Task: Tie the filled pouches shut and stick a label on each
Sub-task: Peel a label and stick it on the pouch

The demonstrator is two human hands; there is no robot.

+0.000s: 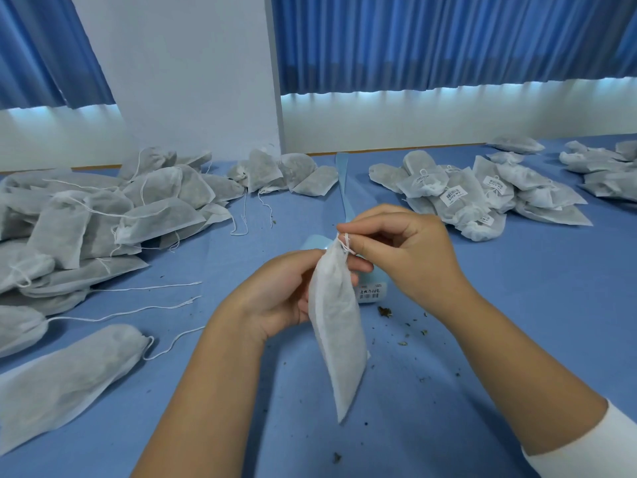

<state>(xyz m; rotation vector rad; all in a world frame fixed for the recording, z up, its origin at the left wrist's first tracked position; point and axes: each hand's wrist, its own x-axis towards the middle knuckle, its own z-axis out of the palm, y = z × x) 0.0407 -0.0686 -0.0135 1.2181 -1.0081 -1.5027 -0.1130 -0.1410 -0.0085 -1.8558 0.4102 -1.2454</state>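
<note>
A filled white fabric pouch (336, 326) hangs upright above the blue table, its bottom corner pointing down. My left hand (279, 294) grips the pouch just below its gathered neck. My right hand (403, 251) pinches the white drawstring (346, 243) at the pouch's top, with loops of thread round its fingertips. A light blue label strip (343, 188) runs away across the table behind my hands, and a printed label (370, 294) lies on it under the pouch.
A large heap of untied pouches (103, 219) with loose strings lies at the left. A single pouch (65, 377) lies at the near left. Labelled pouches (475, 191) are piled at the right. Herb crumbs (406, 329) dot the blue table (499, 305).
</note>
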